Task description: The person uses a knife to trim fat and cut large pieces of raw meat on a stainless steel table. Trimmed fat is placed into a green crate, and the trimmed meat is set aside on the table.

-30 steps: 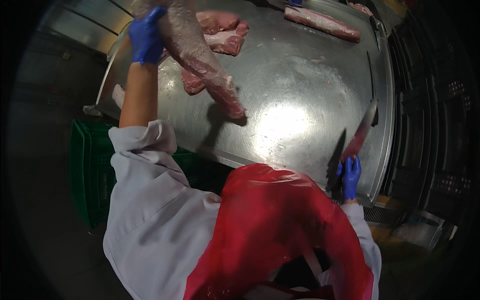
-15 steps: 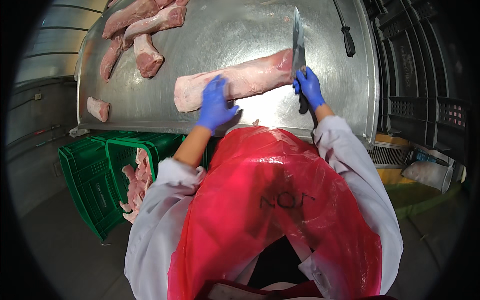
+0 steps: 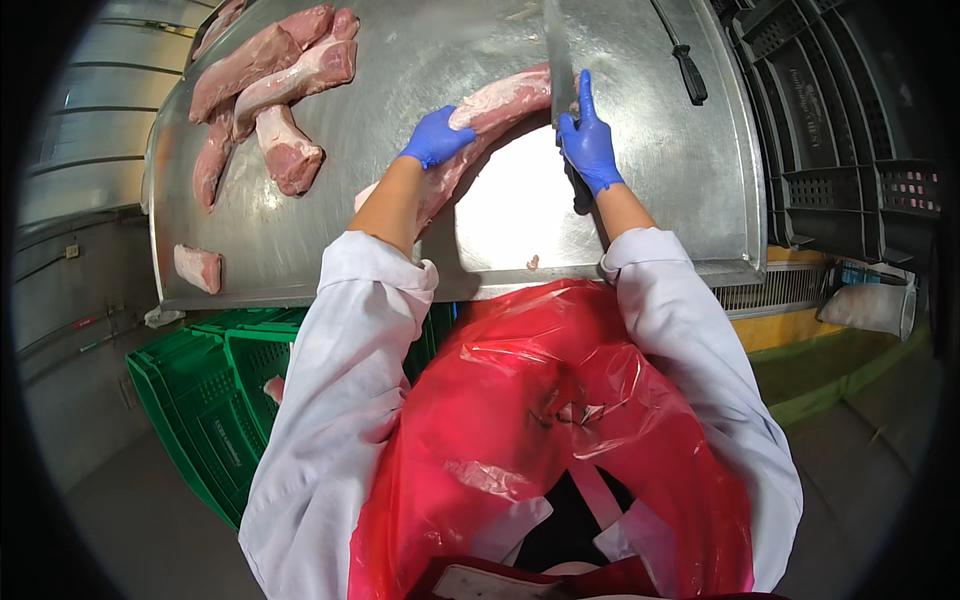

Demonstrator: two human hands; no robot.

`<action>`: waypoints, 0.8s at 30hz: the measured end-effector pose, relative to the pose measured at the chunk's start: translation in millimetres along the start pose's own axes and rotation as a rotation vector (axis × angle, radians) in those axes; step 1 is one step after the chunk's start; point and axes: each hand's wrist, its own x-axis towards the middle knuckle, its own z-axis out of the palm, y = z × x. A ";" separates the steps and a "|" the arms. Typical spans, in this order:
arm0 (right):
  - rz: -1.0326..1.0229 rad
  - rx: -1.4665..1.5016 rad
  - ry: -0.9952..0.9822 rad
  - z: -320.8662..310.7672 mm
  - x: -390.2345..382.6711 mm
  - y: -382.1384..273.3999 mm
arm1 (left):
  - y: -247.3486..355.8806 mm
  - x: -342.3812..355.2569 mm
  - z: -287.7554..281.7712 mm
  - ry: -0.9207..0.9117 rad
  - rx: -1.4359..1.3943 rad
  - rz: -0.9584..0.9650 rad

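Note:
My blue-gloved left hand [image 3: 437, 138] grips a long pale-pink piece of meat [image 3: 505, 95], which lies bent on the steel table [image 3: 690, 180], partly hidden under my left hand and forearm. My right hand [image 3: 590, 145], also gloved, holds a large knife [image 3: 556, 60] by its black handle, index finger pointing up along it, the blade upright across the meat's far right end. Several meat pieces [image 3: 270, 75] are piled at the back left, and a small chunk [image 3: 197, 266] lies alone near the table's front left. A tiny scrap [image 3: 533, 261] is near the front edge.
A black-handled rod [image 3: 688, 70] lies at the table's back right. Black slotted crates [image 3: 820, 130] stand beyond the right edge. Green crates [image 3: 185, 380], one with meat inside, are below the front left, beside my red apron [image 3: 540, 420]. A clear bag [image 3: 860, 305] is at lower right.
Since half a second ago the meat has been turned and angled upward at its right end, my left hand now wrapped on it. A second ago my left hand held meat raised; it is now down.

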 end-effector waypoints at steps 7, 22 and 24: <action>0.146 0.065 0.120 -13.6 28.9 -19.0 | 0.2 0.0 -5.3 -0.039 -0.011 -0.029; 0.408 0.218 -0.161 -10.2 3.3 -54.5 | 14.3 -22.1 -4.6 -0.077 -0.035 0.003; 0.440 0.244 -0.198 -5.0 4.9 -56.5 | 3.5 -31.0 -1.8 -0.009 -0.207 0.044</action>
